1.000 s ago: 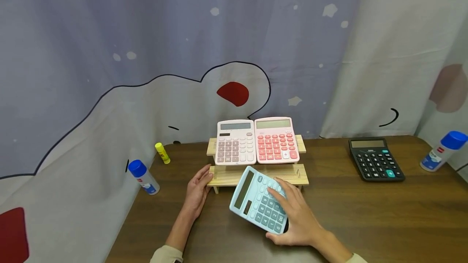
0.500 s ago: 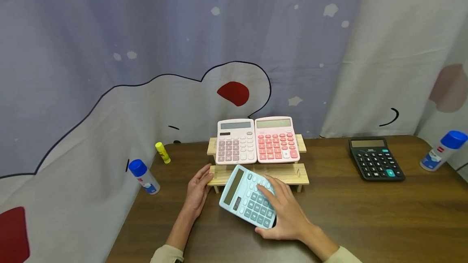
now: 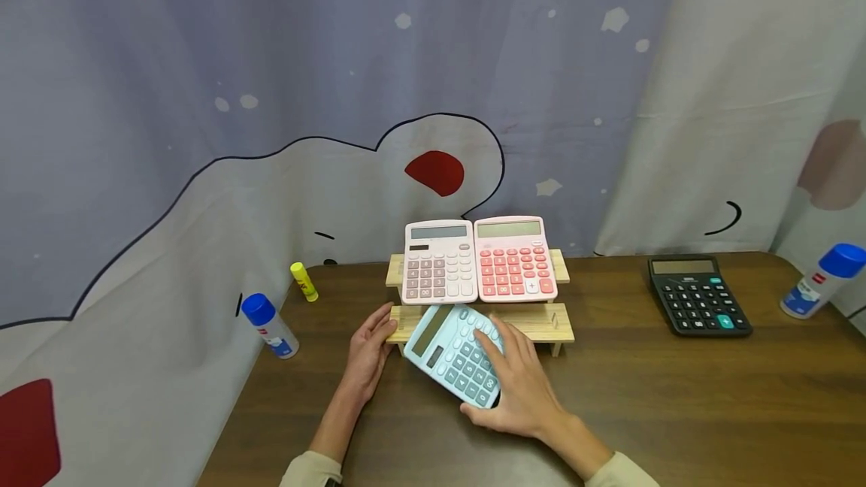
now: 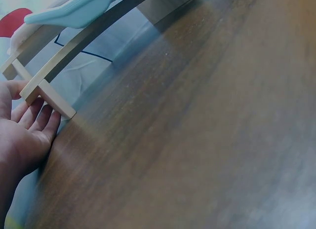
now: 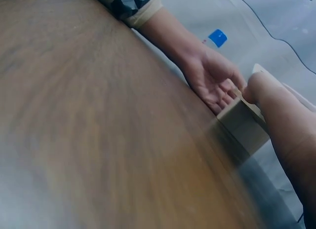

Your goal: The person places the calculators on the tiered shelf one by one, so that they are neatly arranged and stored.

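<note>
A light blue calculator (image 3: 455,355), turned sideways and tilted, overlaps the lower front step of a two-step wooden stand (image 3: 528,320) in the head view. My right hand (image 3: 517,382) holds it by the right edge, thumb below and fingers spread over its keys. At the stand's left end, my left hand (image 3: 370,352) grips the lower step. The left wrist view shows that hand's thumb on the board (image 4: 66,61) and the other fingers beneath. A pale pink-white calculator (image 3: 440,261) and a pink calculator (image 3: 514,258) lean side by side on the upper step.
On the wooden table (image 3: 676,412), a black calculator (image 3: 699,295) lies at the right. A blue-capped bottle (image 3: 271,325) and a yellow glue stick (image 3: 304,282) stand at the left. Another blue-capped bottle (image 3: 822,282) is far right. A patterned curtain (image 3: 304,96) hangs behind.
My right hand has carried the light blue calculator left and toward the stand, so it now overlaps the lower step more. My left hand has stayed at the stand's left end.
</note>
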Tool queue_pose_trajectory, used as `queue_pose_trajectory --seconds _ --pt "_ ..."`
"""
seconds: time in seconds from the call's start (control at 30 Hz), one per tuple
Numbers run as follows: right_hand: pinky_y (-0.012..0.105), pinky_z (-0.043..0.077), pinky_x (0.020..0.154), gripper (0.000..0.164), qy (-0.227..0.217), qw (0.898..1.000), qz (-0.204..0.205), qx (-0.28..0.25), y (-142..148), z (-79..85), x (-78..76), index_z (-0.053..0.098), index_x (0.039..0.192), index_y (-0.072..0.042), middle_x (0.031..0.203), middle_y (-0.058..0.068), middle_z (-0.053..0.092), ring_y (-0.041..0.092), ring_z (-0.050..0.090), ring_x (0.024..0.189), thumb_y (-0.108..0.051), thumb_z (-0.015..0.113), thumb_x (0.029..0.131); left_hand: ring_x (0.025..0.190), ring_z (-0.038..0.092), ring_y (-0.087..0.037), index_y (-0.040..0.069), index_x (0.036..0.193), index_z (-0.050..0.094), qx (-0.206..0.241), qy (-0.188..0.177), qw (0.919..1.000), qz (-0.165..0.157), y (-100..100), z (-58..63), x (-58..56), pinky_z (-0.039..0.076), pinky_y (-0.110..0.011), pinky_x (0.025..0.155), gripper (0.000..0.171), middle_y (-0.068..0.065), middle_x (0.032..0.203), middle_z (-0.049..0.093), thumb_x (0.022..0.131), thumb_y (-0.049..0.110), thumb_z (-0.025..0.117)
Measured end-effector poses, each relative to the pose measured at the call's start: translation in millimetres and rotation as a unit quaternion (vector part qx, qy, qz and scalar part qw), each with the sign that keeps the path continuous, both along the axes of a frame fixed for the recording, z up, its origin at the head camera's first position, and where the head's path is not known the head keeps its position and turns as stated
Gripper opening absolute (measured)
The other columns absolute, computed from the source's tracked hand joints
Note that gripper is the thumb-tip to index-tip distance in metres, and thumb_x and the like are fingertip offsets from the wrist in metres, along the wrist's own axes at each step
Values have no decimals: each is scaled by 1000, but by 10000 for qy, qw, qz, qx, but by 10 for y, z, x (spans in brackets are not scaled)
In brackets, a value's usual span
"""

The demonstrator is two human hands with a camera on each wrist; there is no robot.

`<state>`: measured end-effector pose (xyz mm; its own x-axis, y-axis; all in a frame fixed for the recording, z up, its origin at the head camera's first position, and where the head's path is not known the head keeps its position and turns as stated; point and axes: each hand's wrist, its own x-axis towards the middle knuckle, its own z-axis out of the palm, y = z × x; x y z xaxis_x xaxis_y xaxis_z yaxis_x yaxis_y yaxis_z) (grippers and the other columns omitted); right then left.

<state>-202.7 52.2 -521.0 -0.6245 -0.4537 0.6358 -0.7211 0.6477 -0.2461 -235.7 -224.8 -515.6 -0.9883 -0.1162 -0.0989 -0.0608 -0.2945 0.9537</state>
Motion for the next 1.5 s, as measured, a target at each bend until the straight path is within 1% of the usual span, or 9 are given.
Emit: queue_pose_trajectory --seconds 0.2,0.47,0.67,0.83,1.0,1.13,1.2,1.33,1.5 --pt "52 31 110 112 -7 9993 -350 -87 -99 -6 27 46 147 -8 153 25 38 38 40 134 -68 80 59 107 61 -3 3 150 41 3 -36 10000 -25 -3 0 1 52 -17 88 52 -20 152 42 101 12 58" --pt "49 29 109 109 239 9984 -473 -197 -177 11 48 52 143 -4 150 21 43 38 41 134 -68 79 59 107 61 -4 3 150 42 20 -71 10000 19 -3 -1 0 52 -17 87 52 -20 150 44 101 12 58" --pt "48 32 101 94 316 9975 -487 -403 -180 22 71 59 130 -11 148 20 46 38 43 131 -65 80 56 106 61 -3 3 150 41 -30 -103 9999 33 -5 -10 5 52 -17 87 53 -20 150 44 101 14 59" --pt "50 33 100 89 364 9965 -535 -525 -183 31 79 61 129 -9 145 18 50 39 44 131 -65 76 61 107 61 -3 2 150 41 18 -45 10000 2 -9 -11 0 52 -17 88 54 -21 152 42 101 12 58" --pt "53 35 101 97 343 9955 -755 -458 -187 26 71 60 134 -4 145 18 50 42 44 131 -78 65 72 110 61 -3 2 150 40 64 10 10000 -42 -13 -19 1 52 -17 90 53 -21 153 41 101 11 58" --pt "54 34 102 105 225 9955 -864 -313 -187 16 71 54 141 -4 150 19 46 42 42 133 -85 58 73 111 61 -4 3 150 41 84 29 9999 -66 -19 -16 2 52 -18 90 52 -20 153 41 101 11 57" --pt "54 34 102 106 171 9959 -854 -237 -182 15 75 52 143 -4 151 20 44 42 41 134 -83 60 72 111 61 -4 3 150 41 85 40 9999 -77 -19 -15 4 52 -18 90 52 -20 153 41 101 11 57" --pt "55 30 105 98 -30 9972 -716 -224 -168 20 84 51 143 -8 155 20 39 41 36 138 -70 70 69 110 62 -4 3 150 41 81 43 9999 -82 -18 -11 8 52 -18 90 52 -21 153 41 101 12 57" --pt "55 25 110 80 -162 9979 -399 -476 -150 24 94 55 130 -12 155 19 38 41 31 142 -51 74 63 110 62 -4 2 150 41 109 50 9999 -72 -16 -8 8 52 -18 90 52 -22 152 42 101 11 57"
